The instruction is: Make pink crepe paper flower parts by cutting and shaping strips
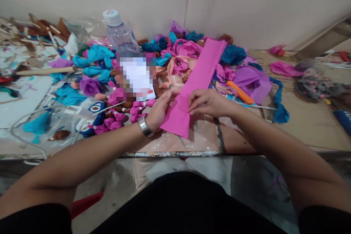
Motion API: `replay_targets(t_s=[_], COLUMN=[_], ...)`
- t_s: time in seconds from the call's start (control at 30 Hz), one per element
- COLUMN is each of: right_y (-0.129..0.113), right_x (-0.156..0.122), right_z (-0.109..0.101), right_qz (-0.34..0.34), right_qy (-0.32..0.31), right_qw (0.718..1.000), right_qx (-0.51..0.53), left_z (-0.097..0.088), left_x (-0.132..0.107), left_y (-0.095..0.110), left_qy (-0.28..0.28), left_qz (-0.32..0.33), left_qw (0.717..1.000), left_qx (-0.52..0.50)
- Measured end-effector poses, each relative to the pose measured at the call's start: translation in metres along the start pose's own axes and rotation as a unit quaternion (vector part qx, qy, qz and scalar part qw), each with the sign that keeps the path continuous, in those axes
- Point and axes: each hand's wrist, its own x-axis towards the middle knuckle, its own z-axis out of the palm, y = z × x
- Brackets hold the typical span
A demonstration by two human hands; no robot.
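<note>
A long pink strip of crepe paper slants across the table, its near end raised between my hands. My left hand, with a metal watch at the wrist, grips the strip's left edge; the fingers go behind the paper and are partly hidden. On the opposite edge, my right hand pinches the strip between thumb and fingertips. The far end of the strip lies over crumpled paper pieces. Small pink paper bundles with white bands lie just left of my left hand.
An orange-handled cutter lies right of the strip. A clear bottle with a white cap stands at the back left, near a blurred-out phone-like object. Blue crepe paper, a white cable and wooden sticks clutter the left side.
</note>
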Motion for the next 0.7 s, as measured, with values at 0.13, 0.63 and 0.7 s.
replay_targets(t_s=[0.13, 0.63, 0.7], right_y=[-0.002, -0.024, -0.028], right_x=[-0.002, 0.004, 0.005], right_z=[0.003, -0.004, -0.005], right_qz=[0.019, 0.16, 0.158], right_qy=[0.0, 0.217, 0.248], right_qw=[0.999, 0.896, 0.875], right_qx=[0.026, 0.354, 0.383], left_z=[-0.002, -0.001, -0.003], left_x=[-0.001, -0.006, -0.005], left_y=[-0.001, -0.009, -0.012], left_qy=[-0.016, -0.05, -0.049], left_qz=[0.005, 0.05, 0.074], left_qw=[1.0, 0.997, 0.996], left_qx=[0.012, -0.021, 0.008])
